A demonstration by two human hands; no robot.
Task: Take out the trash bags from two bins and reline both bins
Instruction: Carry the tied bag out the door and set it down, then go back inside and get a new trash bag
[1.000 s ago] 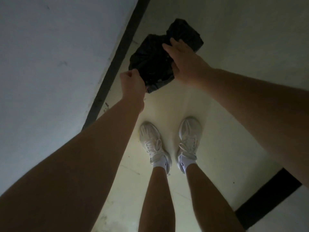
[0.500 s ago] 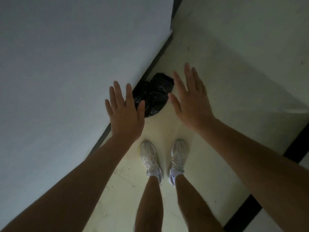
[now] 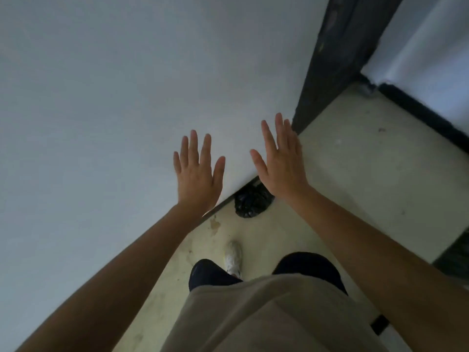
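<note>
A black trash bag [image 3: 250,203] lies crumpled on the pale floor against the foot of the white wall. My left hand [image 3: 196,174] is raised above and left of it, palm down, fingers straight and spread, holding nothing. To the right of the left hand, my right hand [image 3: 281,161] is held out the same way, flat and empty, partly covering the bag's top edge from this view. Neither hand touches the bag. No bin is in view.
A white wall [image 3: 114,97] fills the left and top. A dark door frame [image 3: 327,59] stands at the upper right, with a black skirting strip [image 3: 426,115] beyond it. My white shoe [image 3: 233,256] is on the pale floor [image 3: 355,174] below the bag.
One second ago both hands held the black bag above the floor. They let go, and it now lies by the wall. My view has risen and turned toward the door frame.
</note>
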